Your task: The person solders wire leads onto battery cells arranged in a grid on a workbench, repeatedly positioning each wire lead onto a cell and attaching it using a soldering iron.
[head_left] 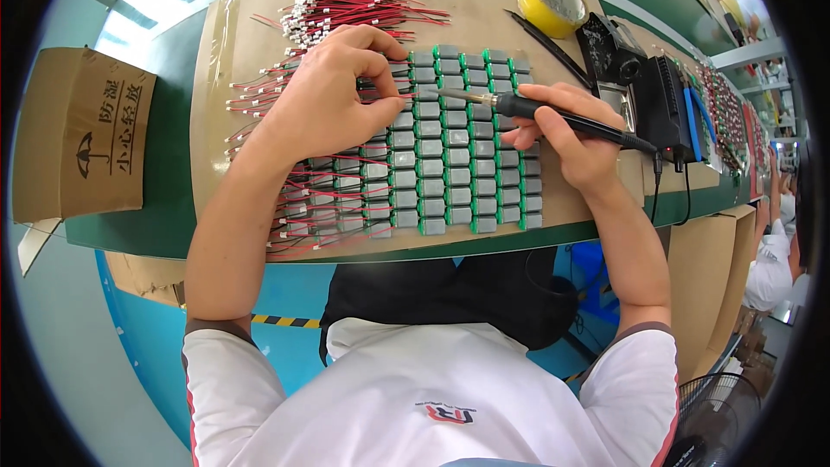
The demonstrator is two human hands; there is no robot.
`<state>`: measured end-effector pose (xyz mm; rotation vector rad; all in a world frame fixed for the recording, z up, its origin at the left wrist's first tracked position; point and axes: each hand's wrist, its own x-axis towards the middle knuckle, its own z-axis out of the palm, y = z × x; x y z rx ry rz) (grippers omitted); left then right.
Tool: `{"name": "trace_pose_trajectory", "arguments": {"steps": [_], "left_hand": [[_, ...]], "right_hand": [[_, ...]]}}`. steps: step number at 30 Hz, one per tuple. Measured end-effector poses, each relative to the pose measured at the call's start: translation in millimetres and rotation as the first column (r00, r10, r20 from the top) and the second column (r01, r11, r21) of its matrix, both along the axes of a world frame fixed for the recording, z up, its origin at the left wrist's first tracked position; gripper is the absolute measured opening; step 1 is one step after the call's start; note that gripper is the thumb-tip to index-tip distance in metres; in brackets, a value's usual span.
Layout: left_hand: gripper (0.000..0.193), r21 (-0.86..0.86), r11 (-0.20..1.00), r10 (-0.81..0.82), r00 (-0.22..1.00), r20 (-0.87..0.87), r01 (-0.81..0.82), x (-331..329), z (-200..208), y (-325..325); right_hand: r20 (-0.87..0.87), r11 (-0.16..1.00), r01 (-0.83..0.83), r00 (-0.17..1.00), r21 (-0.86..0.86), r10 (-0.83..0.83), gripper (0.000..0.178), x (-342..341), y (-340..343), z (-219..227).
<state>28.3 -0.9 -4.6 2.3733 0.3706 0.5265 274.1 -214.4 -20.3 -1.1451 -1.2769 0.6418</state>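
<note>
Soldering step, I'd say — right hand (571, 134) grips soldering iron (553, 114), tip on the grid of small motors (450, 143) mid-tabletop, left hand (324, 95) pinches a red lead wire (385, 97) there — next needs steady tip contact.

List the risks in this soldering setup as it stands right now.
1. The soldering iron in the right hand points its tip toward the left hand, whose fingers pinch a wire close by; a slip might burn them.
2. The red lead wires lie crowded over the rows of small grey motors; the hot tip could scorch neighbouring insulation.
3. The iron's cord runs toward the black soldering station near the bench edge; a snag may tug the iron.
</note>
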Motion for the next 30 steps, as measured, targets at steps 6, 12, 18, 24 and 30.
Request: {"name": "trace_pose_trajectory", "arguments": {"steps": [6, 12, 18, 24, 30], "left_hand": [[0.012, 0.056, 0.998, -0.012, 1.000, 0.004, 0.012, 1.1, -0.4, 0.1], [0.012, 0.065, 0.998, -0.006, 1.000, 0.005, 0.006, 0.8, -1.3, -1.7], [0.012, 0.069, 0.998, -0.002, 1.000, -0.007, 0.003, 1.0, -1.2, -1.4], [0.013, 0.048, 0.999, -0.003, 1.000, -0.002, 0.003, 1.4, -1.9, -0.9], [0.013, 0.052, 0.999, -0.002, 1.000, -0.007, 0.003, 2.0, -2.1, -1.1]], "right_hand": [[0.090, 0.997, -0.057, 0.994, -0.050, 0.061, 0.028, 3.9, 0.5, -1.0], [0.075, 0.999, -0.034, 0.997, -0.033, 0.036, 0.024, 0.4, 2.1, -1.4], [0.118, 0.998, -0.046, 0.992, -0.036, 0.050, 0.024, 2.4, 3.2, -1.7], [0.138, 0.998, -0.053, 0.989, -0.028, 0.056, 0.024, 1.9, 4.0, -0.5], [0.152, 0.998, -0.051, 0.987, -0.030, 0.055, 0.024, 2.4, 3.9, -0.5]]}}
